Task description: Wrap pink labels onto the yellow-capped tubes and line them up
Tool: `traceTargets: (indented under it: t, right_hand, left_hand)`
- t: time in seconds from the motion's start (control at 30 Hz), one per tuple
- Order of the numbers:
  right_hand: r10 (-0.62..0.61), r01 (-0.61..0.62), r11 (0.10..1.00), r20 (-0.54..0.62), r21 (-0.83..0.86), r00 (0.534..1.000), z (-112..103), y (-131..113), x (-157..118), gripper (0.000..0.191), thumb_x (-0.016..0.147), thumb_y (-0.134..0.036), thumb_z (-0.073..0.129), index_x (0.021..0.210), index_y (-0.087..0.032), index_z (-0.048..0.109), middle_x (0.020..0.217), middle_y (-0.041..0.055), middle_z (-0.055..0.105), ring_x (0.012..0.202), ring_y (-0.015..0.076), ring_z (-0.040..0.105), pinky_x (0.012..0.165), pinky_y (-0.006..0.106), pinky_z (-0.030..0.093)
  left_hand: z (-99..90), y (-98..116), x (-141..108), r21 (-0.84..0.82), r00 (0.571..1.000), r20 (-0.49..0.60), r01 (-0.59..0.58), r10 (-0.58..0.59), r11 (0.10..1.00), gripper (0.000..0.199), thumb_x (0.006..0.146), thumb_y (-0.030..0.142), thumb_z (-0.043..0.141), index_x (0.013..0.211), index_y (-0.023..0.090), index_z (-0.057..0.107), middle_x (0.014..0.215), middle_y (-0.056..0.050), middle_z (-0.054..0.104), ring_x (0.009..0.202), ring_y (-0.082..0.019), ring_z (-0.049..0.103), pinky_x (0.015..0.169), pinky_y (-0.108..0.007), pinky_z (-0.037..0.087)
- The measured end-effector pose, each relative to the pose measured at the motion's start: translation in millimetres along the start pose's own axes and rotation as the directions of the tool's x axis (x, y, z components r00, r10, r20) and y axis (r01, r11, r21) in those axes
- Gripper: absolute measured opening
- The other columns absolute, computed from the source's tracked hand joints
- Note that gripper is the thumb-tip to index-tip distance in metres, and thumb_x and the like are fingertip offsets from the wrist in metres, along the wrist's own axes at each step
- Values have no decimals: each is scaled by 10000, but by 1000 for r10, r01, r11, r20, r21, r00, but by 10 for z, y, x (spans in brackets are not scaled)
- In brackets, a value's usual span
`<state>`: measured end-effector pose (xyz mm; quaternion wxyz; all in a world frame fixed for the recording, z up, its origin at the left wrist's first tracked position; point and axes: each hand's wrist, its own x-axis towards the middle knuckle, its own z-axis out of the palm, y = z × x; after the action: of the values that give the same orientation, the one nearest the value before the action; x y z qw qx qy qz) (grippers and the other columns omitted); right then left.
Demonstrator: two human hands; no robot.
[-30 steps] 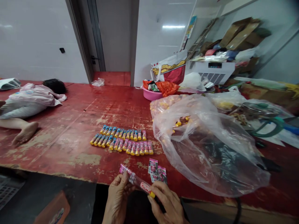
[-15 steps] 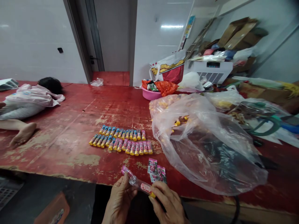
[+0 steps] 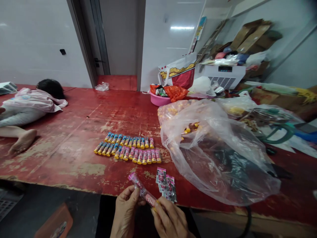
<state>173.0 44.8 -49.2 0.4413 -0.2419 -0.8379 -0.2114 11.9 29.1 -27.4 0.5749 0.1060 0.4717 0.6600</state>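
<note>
Just past the table's front edge, my left hand (image 3: 127, 208) pinches a pink packet (image 3: 135, 178) where it meets a clear plastic tube (image 3: 149, 197). The packet's upper end sticks out of the tube; how deep it goes is hard to see. My right hand (image 3: 170, 218) is closed around the tube's yellow-capped lower end. Several flat pink-and-dark packets (image 3: 167, 187) lie overlapped beyond my right hand. Farther off, filled tubes with yellow caps lie in two rows, a front row (image 3: 140, 156) and a back row (image 3: 127, 141), some with blue tops, others pink.
A large clear plastic bag (image 3: 195, 168) holding yellow-capped pieces spreads over the table's right side. Behind it stand a pink basin (image 3: 159, 100) and a printed carrier bag (image 3: 182, 74). A person (image 3: 32, 102) lies on the red tabletop (image 3: 74, 132) at the left.
My right hand and the tube have moved left, closer to my left hand. The packet and tube now overlap more, with less clear tube showing between my hands.
</note>
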Motion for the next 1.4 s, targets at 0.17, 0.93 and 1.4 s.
traceTargets:
  t: [0.17, 0.93, 1.4]
  right_hand:
    - [-24, 23, 998, -14, -56, 1000, -34, -39, 151, 141, 916, -127, 554, 883, -139, 690, 894, 89, 727, 853, 199, 700, 724, 288, 554]
    - [310, -297, 855, 40, 426, 950, -178, 46, 513, 206, 955, -114, 449, 1068, -111, 620, 862, 87, 674, 801, 151, 676, 679, 232, 553]
    - [389, -345, 847, -30, 404, 921, -121, -29, 397, 224, 890, -66, 506, 1023, -164, 656, 809, 44, 683, 692, 141, 683, 587, 231, 553]
  left_hand:
    - [56, -57, -87, 18, 998, 69, 10, -11, 1000, 324, 538, 339, 900, 748, 137, 758, 660, -35, 724, 569, -101, 603, 585, -172, 489]
    - [131, 47, -206, -56, 942, 311, 152, -128, 987, 223, 743, 360, 771, 763, 139, 750, 637, -25, 648, 647, -120, 543, 654, -202, 428]
    - [120, -112, -227, -43, 958, 239, 177, -162, 983, 288, 638, 391, 837, 606, 146, 689, 539, 3, 591, 532, -94, 471, 613, -211, 433]
